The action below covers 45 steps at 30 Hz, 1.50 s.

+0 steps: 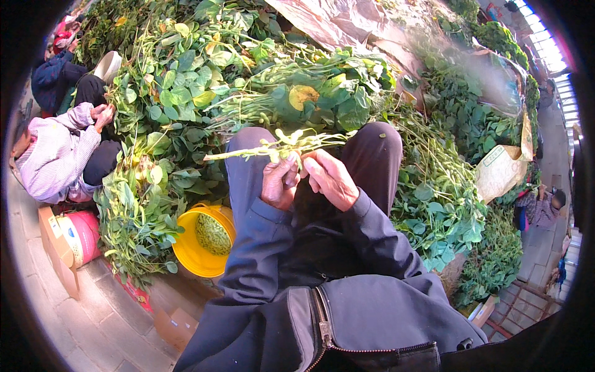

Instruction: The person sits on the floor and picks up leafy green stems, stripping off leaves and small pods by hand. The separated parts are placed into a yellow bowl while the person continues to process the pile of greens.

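Note:
Over my lap, between my knees, my left hand [280,182] grips a green soybean stalk [246,152] with pods, its bare cut end pointing left. My right hand [329,179] is beside it, thumb and fingertips pinched close at the pods on the stalk; whether a pod is between them cannot be told. Beyond my knees lies a bundle of soybean plants [297,95] with pods and leaves, one leaf yellow. A yellow bucket [186,246] stands left of my left thigh, with picked green pods [211,232] inside.
Heaped soybean plants [186,88] surround me in front and on both sides. A co-worker [69,139] sits at the left near a pink and white bucket [83,235]. Another person [541,207] is at the far right. A printed sack [502,174] and plastic sheeting [334,21] lie on the heap.

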{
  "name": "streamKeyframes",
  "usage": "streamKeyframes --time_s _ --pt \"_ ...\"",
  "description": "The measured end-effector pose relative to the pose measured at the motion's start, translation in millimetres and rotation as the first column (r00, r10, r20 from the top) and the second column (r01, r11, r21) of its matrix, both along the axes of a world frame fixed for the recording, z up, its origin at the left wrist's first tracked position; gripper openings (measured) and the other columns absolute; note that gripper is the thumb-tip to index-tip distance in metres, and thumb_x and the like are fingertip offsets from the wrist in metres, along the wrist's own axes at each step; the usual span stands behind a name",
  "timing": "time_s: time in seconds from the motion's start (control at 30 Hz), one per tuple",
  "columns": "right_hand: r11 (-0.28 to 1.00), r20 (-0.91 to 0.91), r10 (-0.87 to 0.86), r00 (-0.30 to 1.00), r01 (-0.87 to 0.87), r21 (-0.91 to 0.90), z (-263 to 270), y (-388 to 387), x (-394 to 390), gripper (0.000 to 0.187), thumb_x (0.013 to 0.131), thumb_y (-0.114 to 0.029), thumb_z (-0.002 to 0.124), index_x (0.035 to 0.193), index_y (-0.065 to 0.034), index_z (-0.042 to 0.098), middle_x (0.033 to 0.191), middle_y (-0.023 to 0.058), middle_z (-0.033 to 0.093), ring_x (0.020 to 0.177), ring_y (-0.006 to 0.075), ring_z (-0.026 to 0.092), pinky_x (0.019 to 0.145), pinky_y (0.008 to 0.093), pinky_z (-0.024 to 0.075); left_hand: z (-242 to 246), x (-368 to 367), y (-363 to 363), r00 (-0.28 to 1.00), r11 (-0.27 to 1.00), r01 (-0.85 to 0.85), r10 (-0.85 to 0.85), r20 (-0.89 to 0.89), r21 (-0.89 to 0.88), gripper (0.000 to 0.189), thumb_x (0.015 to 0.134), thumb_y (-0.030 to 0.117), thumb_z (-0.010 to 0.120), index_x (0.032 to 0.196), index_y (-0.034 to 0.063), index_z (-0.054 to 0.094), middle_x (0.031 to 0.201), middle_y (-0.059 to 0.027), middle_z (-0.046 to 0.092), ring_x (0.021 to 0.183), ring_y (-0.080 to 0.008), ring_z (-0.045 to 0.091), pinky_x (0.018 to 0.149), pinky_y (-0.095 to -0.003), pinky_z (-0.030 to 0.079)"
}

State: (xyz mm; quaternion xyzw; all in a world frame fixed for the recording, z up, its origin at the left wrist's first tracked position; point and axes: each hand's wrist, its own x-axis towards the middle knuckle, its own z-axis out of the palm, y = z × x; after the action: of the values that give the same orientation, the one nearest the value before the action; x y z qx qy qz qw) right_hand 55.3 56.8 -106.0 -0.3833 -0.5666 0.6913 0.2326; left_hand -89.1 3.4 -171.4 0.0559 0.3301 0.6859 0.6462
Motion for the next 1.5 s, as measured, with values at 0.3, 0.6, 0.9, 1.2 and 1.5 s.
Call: streamKeyframes --time_s 0.3,0.6,0.9,1.2,1.5 --pt "0.968 0.098 0.097 0.99 -0.117 0.223 5 8 11 0.026 0.102 -0.011 0.056 0.121 0.0057 0.063 0.084 0.0037 0.064 0.066 0.008 0.055 0.059 0.0234 0.0462 -10 1 0 0.998 0.996 -0.068 0.069 -0.007 0.054 0.01 0.093 0.008 0.069 0.102 0.0046 0.068 0.075 0.0028 0.06 0.053 -0.0042 0.04 0.05 -0.0205 0.028" --pt "0.985 0.084 0.083 0.993 -0.095 0.146 -1 12 12 0.028 0.1 -0.012 0.058 0.12 0.0062 0.065 0.08 0.0063 0.069 0.06 0.0098 0.058 0.056 0.0256 0.0482 -13 3 0 0.991 0.992 -0.114 0.117 -0.063 0.054 0.014 0.09 0.004 0.069 0.104 0.003 0.067 0.083 0.0007 0.066 0.056 -0.0043 0.044 0.051 -0.0207 0.03" --pt "0.936 -0.159 0.037 0.987 -0.09 -0.339 -6 13 14 0.031 0.1 -0.017 0.061 0.125 0.0001 0.063 0.086 0.003 0.069 0.061 0.0062 0.052 0.052 0.0219 0.0401 -22 -3 -5 0.988 0.999 -0.026 0.019 0.155 0.046 0.015 0.097 0.01 0.062 0.111 0.0054 0.061 0.074 0.0052 0.056 0.049 -0.0062 0.036 0.047 -0.0224 0.028" --pt "0.983 0.013 0.169 0.986 -0.169 0.069 -7 17 9 0.026 0.1 -0.014 0.058 0.119 0.0028 0.065 0.083 0.0028 0.068 0.061 0.006 0.05 0.054 0.0226 0.042 40 8 2 0.961 0.998 -0.049 0.038 -0.272 -0.032 0.026 0.09 0.011 0.075 0.112 0.0016 0.064 0.09 -0.0005 0.066 0.071 -0.008 0.059 0.057 -0.0208 0.043" --pt "0.996 -0.004 0.082 0.997 -0.082 -0.041 3 20 9 0.029 0.1 -0.017 0.061 0.12 0.0032 0.064 0.086 0.0039 0.067 0.064 0.0068 0.053 0.057 0.0223 0.0439 17 4 -2 0.959 0.995 -0.097 0.101 -0.265 0.026 0.015 0.092 0.012 0.072 0.103 0.001 0.068 0.079 -0.0002 0.065 0.059 -0.0059 0.052 0.05 -0.0185 0.036"
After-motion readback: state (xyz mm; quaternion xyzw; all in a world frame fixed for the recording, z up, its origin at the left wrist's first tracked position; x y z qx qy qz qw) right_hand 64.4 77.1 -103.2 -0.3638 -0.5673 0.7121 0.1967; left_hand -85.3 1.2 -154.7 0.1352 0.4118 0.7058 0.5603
